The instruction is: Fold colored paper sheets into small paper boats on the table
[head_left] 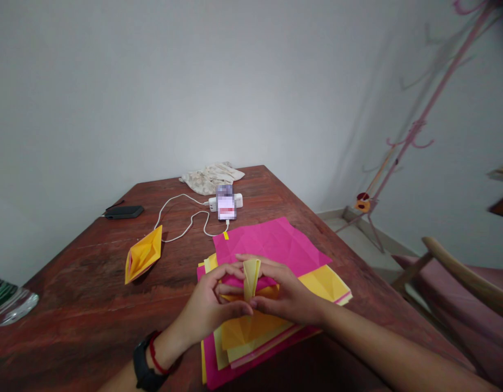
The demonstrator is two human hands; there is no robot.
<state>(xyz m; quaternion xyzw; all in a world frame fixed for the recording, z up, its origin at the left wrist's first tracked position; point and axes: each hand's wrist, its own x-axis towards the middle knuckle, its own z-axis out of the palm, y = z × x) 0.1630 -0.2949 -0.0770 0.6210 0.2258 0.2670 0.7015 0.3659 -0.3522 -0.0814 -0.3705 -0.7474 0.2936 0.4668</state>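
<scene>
Between both hands, above a stack of coloured paper, stands a small piece of folded pale yellow paper (251, 279). My left hand (221, 296) pinches it from the left, thumb near its lower end. From the right, my right hand (286, 294) grips the same piece, fingers curled behind it and thumb at the bottom. Under the hands lies the stack of creased sheets (239, 337) in yellow, orange and pink. A creased pink sheet (271, 239) rests over the stack's far side.
A folded yellow paper shape (144, 256) lies at the left. Further back are a phone (226, 204) propped on a white charger with cables, a black power bank (124, 212) and a crumpled cloth (210, 177). A plastic bottle (12, 302) lies at the left edge; a wooden chair (459, 272) stands right.
</scene>
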